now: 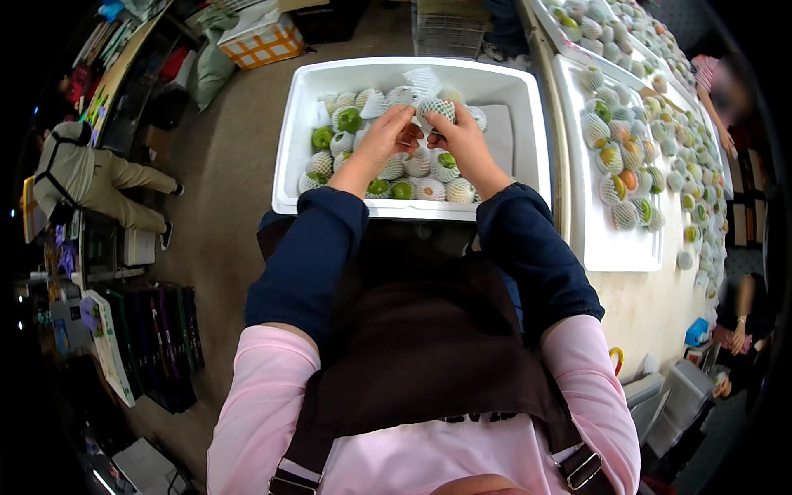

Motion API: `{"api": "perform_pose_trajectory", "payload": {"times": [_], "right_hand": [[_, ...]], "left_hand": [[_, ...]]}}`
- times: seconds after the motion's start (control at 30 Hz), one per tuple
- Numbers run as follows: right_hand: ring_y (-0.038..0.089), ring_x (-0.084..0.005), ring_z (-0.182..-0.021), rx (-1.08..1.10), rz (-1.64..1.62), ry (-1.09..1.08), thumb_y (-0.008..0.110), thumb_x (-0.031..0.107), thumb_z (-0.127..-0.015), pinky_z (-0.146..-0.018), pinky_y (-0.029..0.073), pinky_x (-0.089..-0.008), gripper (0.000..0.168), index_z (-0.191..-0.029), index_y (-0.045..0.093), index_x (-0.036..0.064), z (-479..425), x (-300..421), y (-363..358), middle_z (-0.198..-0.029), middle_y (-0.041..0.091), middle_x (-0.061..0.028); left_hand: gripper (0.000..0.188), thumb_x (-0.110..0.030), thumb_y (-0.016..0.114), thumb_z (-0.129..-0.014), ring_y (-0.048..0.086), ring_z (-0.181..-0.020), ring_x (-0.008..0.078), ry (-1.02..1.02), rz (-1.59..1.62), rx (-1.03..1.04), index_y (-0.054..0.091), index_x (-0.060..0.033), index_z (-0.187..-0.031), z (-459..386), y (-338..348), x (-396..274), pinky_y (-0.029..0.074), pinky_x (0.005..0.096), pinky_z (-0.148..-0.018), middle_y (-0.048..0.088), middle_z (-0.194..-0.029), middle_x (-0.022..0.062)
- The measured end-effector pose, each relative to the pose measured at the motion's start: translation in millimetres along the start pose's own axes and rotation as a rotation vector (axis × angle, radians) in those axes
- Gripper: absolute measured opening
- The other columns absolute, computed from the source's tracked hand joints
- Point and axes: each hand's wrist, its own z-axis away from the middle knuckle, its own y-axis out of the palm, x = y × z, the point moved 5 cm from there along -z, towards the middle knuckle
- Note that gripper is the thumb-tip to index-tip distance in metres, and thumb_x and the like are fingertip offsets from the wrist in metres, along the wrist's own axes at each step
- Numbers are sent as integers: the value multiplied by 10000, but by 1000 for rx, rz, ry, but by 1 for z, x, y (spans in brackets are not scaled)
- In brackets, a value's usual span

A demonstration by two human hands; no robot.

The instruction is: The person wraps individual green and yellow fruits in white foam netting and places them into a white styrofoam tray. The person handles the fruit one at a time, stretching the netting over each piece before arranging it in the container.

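My right hand (461,139) grips a round fruit in a white foam net (436,111) above a white polystyrene box (286,167). My left hand (390,135) is close beside it with bent fingers; whether it pinches the net is hidden. Inside the box sit several green fruits in foam nets, among them one with its green top bare (349,120) and another at the near side (403,189). An upright foam net (422,82) stands just beyond my fingers. A flat pale sheet (497,133) covers part of the box's right side.
On the right, a long table (612,328) bears a white polystyrene tray (619,250) and many netted fruits (680,161). A bending person (86,167) is at the left. Plastic crates (450,31) and an orange-taped box (263,37) stand beyond.
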Motion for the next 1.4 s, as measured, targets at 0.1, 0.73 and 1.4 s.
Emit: {"api": "perform_pose_trajectory", "payload": {"times": [0.1, 0.73, 1.4], "right_hand": [[578, -114, -857, 23, 415, -195, 620, 256, -890, -709, 481, -256, 480, -1289, 472, 33, -7, -1, 12, -1042, 601, -97], [565, -125, -923, 52, 89, -60, 498, 322, -972, -738, 500, -258, 387, -1265, 513, 69, -9, -16, 2, -1116, 580, -63], [547, -89, -834, -44, 2, 76, 458, 474, -961, -651, 463, -240, 428, -1180, 550, 119, -6, -21, -3, -1010, 589, -2]], "left_hand": [[524, -536, 335, -982, 546, -665, 138, -161, 86, -14, 496, -78, -1179, 2, -7, 5, 458, 293, -633, 581, -775, 46], [551, -78, 541, -840, 515, -682, 100, 9, -169, 1, 385, -26, -1366, 5, 6, -5, 465, 261, -579, 531, -807, 28], [519, -192, 677, -795, 502, -749, 99, 417, -598, -52, 503, -72, -1269, 5, 8, -14, 449, 248, -681, 558, -938, 17]]}}
